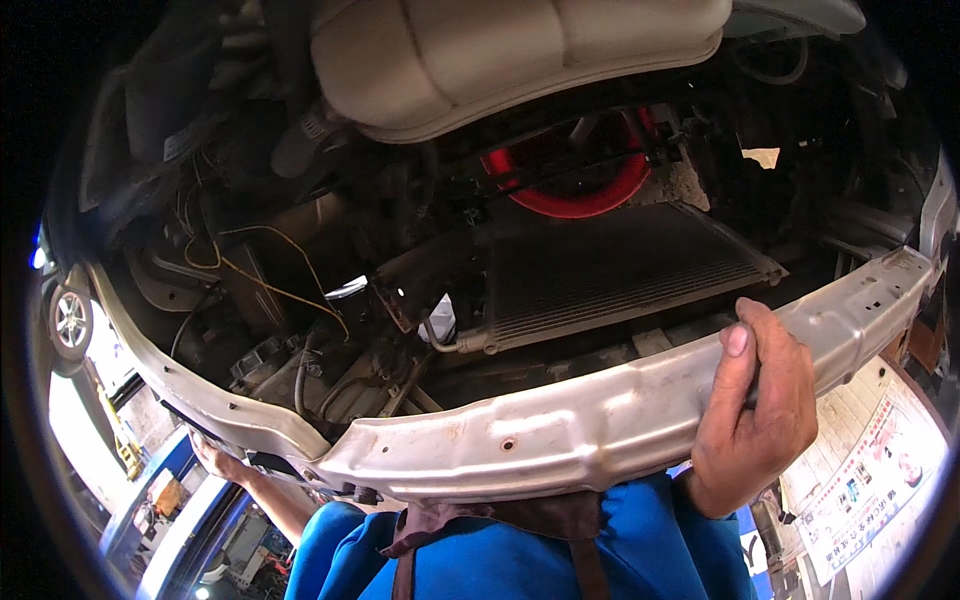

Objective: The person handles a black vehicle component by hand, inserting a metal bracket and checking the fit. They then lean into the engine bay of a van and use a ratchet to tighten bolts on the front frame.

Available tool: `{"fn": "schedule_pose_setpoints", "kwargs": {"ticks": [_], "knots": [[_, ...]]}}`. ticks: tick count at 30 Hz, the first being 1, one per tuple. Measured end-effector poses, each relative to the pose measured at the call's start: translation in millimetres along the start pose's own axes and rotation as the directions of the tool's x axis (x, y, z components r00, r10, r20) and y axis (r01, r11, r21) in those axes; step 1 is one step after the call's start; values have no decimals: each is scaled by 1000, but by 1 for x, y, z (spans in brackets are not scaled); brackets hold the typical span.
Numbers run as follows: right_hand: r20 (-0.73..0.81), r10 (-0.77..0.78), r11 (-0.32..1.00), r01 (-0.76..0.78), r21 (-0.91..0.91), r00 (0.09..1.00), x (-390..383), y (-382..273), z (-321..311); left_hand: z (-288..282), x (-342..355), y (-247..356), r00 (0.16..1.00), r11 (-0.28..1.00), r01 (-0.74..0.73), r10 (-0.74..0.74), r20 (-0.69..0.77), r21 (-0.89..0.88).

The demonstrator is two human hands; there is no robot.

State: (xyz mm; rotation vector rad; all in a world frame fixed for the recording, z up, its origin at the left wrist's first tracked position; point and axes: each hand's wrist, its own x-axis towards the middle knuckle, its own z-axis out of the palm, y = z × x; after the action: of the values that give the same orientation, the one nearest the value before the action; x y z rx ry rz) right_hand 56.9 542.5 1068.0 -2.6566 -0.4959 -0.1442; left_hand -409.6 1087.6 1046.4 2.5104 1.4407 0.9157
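My right hand (755,410) curls over the upper edge of a silver metal crossmember (560,425) spanning the front of a vehicle, its thumb raised along the metal. At the lower left, my left hand (215,455) touches the outer side of the silver front panel (200,395); its fingertips are partly hidden. Behind the crossmember lies a dark finned radiator-like core (610,275) with pipes along its edges. Beyond it is a red fan ring (560,205).
A beige plastic tank (520,55) overhangs the dark engine bay. A thin yellow wire (290,290) loops at the left, among hoses. A car wheel (70,325) and blue metal beams (150,500) show at far left, a printed poster (870,480) at lower right.
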Motion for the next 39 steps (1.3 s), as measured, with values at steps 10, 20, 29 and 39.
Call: {"fn": "schedule_pose_setpoints", "kwargs": {"ticks": [10, 20, 29, 39], "knots": [[-1, -50, 998, 50, 41, 999, 5, 4, -1, -4, -2, -26, 978, 978, -207, 206, 20, 34], [4, -18, 1000, 18, 12, 1000, 8, 1, -1, -6, 1, -50, 950, 950, -311, 312, 29, -28], [13, 34, 999, -34, 23, 999, 9, -2, -2, -9, 4, -63, 938, 937, -344, 346, 32, -63], [21, 14, 1000, -14, 17, 1000, 10, 0, -1, -3, 2, -54, 945, 945, -326, 325, 31, 19]]}}
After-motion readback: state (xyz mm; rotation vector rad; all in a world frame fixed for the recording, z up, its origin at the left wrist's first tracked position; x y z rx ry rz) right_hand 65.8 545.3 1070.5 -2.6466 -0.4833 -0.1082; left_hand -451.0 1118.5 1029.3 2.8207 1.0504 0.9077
